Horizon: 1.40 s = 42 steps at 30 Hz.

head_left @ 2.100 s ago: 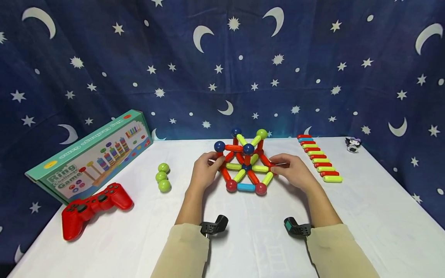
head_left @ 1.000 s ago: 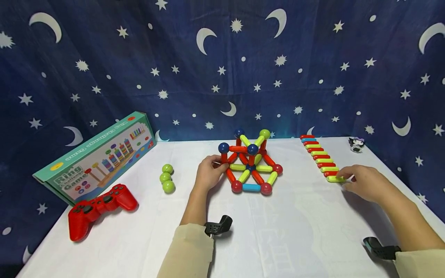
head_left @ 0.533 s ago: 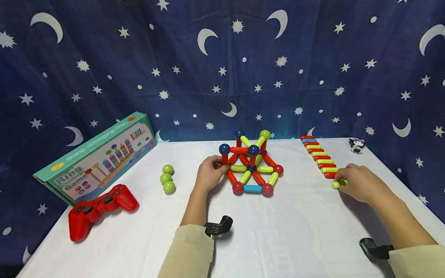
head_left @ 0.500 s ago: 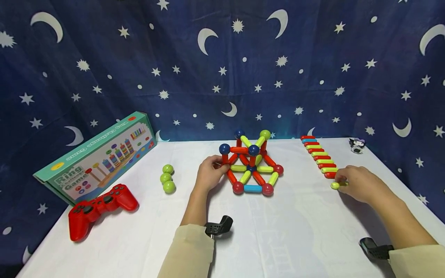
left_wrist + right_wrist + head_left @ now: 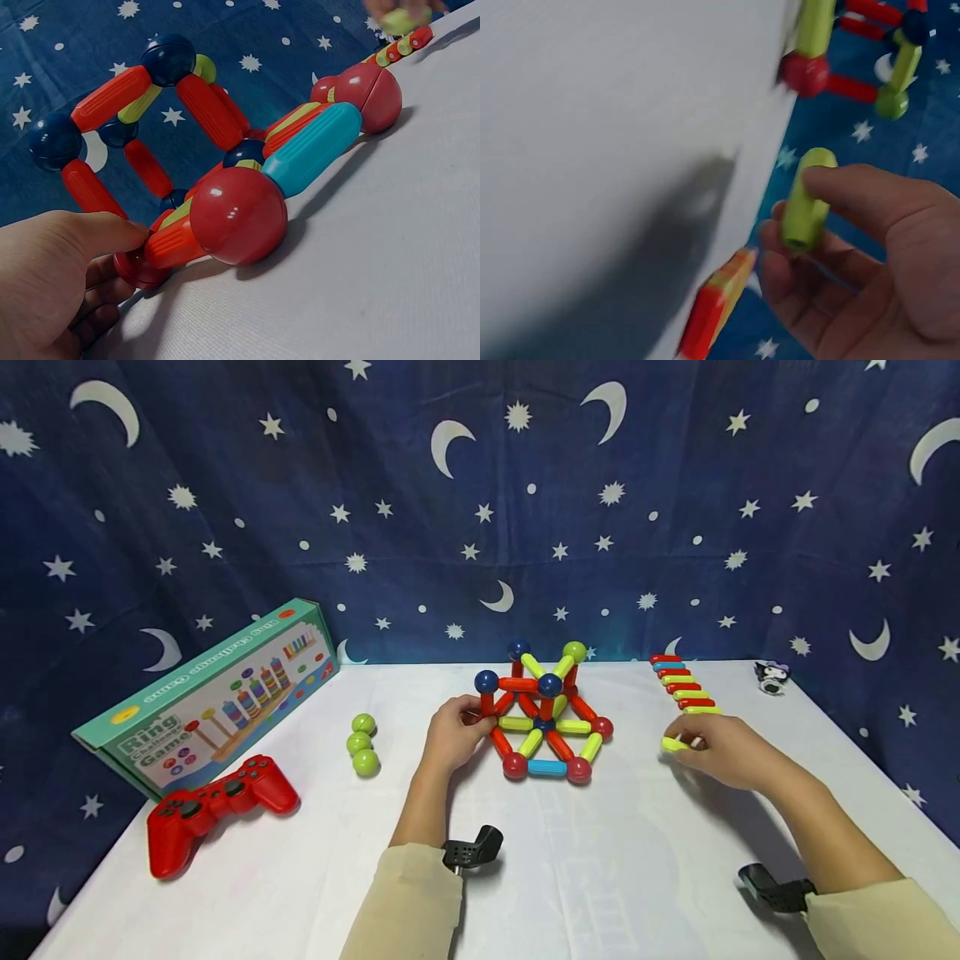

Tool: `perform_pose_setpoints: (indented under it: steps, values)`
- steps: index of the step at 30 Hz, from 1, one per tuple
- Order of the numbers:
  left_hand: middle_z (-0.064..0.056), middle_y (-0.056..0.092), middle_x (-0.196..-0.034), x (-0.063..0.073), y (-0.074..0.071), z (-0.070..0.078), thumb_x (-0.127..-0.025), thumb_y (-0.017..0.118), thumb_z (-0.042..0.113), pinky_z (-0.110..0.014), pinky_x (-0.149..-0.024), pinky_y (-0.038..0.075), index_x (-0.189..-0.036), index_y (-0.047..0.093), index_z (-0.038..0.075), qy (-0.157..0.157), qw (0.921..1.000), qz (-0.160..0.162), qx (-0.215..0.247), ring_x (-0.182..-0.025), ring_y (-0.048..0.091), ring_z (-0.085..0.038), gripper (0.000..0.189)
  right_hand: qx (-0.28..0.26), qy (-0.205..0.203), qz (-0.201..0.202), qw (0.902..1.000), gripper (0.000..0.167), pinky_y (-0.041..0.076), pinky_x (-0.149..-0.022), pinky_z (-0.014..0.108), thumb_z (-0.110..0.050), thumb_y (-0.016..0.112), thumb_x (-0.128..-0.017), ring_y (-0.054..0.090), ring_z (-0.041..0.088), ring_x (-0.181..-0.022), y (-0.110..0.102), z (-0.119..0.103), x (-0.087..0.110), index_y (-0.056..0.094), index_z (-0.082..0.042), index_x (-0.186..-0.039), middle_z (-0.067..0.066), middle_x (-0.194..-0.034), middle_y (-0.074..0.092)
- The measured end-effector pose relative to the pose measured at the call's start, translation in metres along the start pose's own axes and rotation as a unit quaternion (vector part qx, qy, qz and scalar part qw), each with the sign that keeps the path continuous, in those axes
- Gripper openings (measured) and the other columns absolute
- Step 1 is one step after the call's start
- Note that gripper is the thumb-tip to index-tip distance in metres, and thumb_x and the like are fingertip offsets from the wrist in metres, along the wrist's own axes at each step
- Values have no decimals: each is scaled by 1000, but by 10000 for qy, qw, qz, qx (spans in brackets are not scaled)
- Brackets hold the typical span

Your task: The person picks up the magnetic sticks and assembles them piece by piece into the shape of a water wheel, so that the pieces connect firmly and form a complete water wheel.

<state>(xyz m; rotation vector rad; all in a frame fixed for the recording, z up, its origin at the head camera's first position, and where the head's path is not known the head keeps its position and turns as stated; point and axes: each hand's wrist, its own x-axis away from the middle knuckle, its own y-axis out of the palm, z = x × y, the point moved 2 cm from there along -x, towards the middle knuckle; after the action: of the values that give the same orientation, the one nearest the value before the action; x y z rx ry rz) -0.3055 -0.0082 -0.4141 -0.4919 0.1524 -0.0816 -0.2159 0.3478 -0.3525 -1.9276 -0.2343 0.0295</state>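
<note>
Mid-table stands a ball-and-rod construction-toy structure (image 5: 544, 724) with a spoked base and an upper part joined by navy and green balls. My left hand (image 5: 453, 735) holds it at its left corner. There, in the left wrist view, the thumb presses where a red ball (image 5: 141, 271) meets a red rod (image 5: 174, 246), the other fingers curled behind. To the right, my right hand (image 5: 723, 750) pinches a yellow-green rod (image 5: 808, 202) between thumb and fingers. Its shadow falls on the white tabletop in the right wrist view.
A row of red, blue and yellow-green rods (image 5: 684, 694) runs back behind my right hand. Beyond it sits a small black-and-white figurine (image 5: 772, 677). Left are three green balls (image 5: 359, 743), a red game controller (image 5: 217, 806) and a ring game box (image 5: 217, 697).
My right hand left the structure, reached the row, picked up the nearest yellow-green rod and carried it leftward. My left hand kept its hold on the corner.
</note>
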Motion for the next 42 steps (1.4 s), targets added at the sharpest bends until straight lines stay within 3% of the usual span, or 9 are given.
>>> perform_pose_setpoints:
  steps: [3,7,12,23,31,38,42]
  values:
    - [-11,72,-112,0,-1,-1,-91,74,17,-44,-94,53,-117,74,6,-63,10000,0,-7,-99,62,-27,27,-356,-190,335,9986,23,56,-82,43,-12,72,-93,65,26,-94,-4,-22,-12,73,-7,-115,9,-105,74]
    - [-11,72,-111,0,-1,-2,-92,74,17,-43,-94,53,-116,74,7,-116,9999,-32,13,-100,62,-27,26,-711,-322,677,9946,25,54,-93,55,-10,71,-94,65,35,-106,-9,-54,-30,73,-7,-119,12,-111,75]
    - [-10,73,-110,1,0,-1,-92,74,16,-43,-93,53,-115,75,7,-81,9999,-52,73,-99,62,-27,25,-770,-409,681,9939,30,53,-98,58,-9,70,-95,62,39,-115,-12,-87,-50,71,-6,-125,17,-121,73]
    - [-12,73,-111,1,2,-2,-93,73,13,-44,-95,54,-116,74,6,-38,9999,-64,97,-100,63,-28,25,-677,-343,676,9948,29,52,-99,59,-8,69,-95,62,39,-117,-10,-110,-65,73,-10,-123,16,-123,73]
    - [-12,73,-111,0,1,0,-92,74,14,-44,-95,53,-116,74,6,-28,9999,-95,86,-99,63,-28,25,-686,-336,768,9941,34,55,-92,55,-11,71,-94,61,39,-116,-14,-98,-58,70,-9,-128,17,-124,70]
    - [-11,73,-111,-1,0,1,-92,74,14,-44,-96,53,-115,75,6,-12,9999,-87,75,-99,63,-27,24,-836,-241,1045,9907,38,52,-93,59,-14,72,-94,64,40,-114,-20,-58,-38,66,-6,-131,22,-125,69]
    - [-11,73,-111,-2,0,0,-92,74,14,-44,-95,53,-115,75,6,-52,9999,-92,94,-99,63,-27,25,-736,-24,1030,9920,37,53,-89,51,-16,72,-95,65,39,-113,-23,-27,-26,67,-5,-130,22,-124,70]
